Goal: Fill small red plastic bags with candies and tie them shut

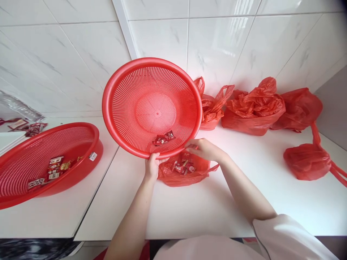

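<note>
A red perforated plastic basket [157, 77] is tipped towards me, its mouth facing the camera. My left hand [152, 167] is closed on the lower rim, thumb on top. Several small dark-red wrapped packets [163, 138] lie on the lower inside wall. At the lower right rim, my right hand [203, 148] has slightly bent fingers, apart, with nothing visible in them; whether they touch the rim is unclear. Beneath both hands stands an open red plastic bag [181, 179] with wrapped packets [184, 167] inside. The basket's lower edge hides part of the bag's mouth.
On the left, a second red basket [99, 144] holds several wrapped packets [55, 168]. Red plastic bags [252, 110] line the tiled wall [217, 39]. A tied red bag [306, 161] lies at right on the white table [189, 213]. Clear plastic wrapping [21, 106] is at far left.
</note>
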Demonstrator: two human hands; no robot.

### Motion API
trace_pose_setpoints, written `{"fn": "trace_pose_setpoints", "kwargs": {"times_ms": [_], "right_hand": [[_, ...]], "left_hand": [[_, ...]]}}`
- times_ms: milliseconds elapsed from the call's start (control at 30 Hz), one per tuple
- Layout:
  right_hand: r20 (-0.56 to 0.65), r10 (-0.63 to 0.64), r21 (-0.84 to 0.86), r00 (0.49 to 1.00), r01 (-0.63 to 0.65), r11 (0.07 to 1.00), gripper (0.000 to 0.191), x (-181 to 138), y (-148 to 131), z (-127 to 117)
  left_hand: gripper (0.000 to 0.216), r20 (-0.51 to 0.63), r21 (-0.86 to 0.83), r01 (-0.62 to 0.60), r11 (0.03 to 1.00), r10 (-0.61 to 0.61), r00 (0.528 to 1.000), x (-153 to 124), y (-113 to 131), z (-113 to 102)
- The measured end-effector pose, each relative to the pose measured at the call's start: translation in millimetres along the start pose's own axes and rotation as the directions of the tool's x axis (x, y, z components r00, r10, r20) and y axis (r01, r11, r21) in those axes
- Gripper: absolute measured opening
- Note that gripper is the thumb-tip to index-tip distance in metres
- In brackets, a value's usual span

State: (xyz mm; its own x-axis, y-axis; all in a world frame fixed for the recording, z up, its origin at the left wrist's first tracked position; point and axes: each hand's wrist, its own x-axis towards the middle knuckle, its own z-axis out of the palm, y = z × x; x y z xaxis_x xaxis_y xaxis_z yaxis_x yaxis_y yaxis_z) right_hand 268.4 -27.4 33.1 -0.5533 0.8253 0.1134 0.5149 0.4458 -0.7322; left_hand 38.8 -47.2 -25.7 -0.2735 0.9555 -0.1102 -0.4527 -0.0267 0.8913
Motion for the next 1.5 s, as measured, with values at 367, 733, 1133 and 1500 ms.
{"fn": "trace_pose_setpoints", "kwargs": {"times_ms": [367,733,1133,1500], "right_hand": [[-0.178,-0.133,-0.289,0.975,0.077,0.954,0.051,5.2,-0.8,21.2],[-0.158,-0.114,-0.126,0.981,0.095,0.987,0.03,14.2,2.5,27.7],[0.252,0.074,0.295,0.965,-0.15,0.944,0.03,3.1,-1.9,5.9],[-0.272,0.25,-0.075,0.929,-0.279,0.957,0.024,9.1,2.7,15.1]], "left_hand": [[0.044,0.292,0.111,0.099,0.989,-0.127,0.948,-28.7,-25.9,6.7],[0.04,0.303,0.111,0.138,0.984,-0.166,0.939,-27.8,-25.4,9.4],[0.037,-0.033,0.049,-0.077,0.996,0.079,0.996,-0.8,-3.4,-3.3],[0.038,-0.084,0.007,-0.107,0.994,0.107,0.991,-0.5,4.1,-3.0]]}}
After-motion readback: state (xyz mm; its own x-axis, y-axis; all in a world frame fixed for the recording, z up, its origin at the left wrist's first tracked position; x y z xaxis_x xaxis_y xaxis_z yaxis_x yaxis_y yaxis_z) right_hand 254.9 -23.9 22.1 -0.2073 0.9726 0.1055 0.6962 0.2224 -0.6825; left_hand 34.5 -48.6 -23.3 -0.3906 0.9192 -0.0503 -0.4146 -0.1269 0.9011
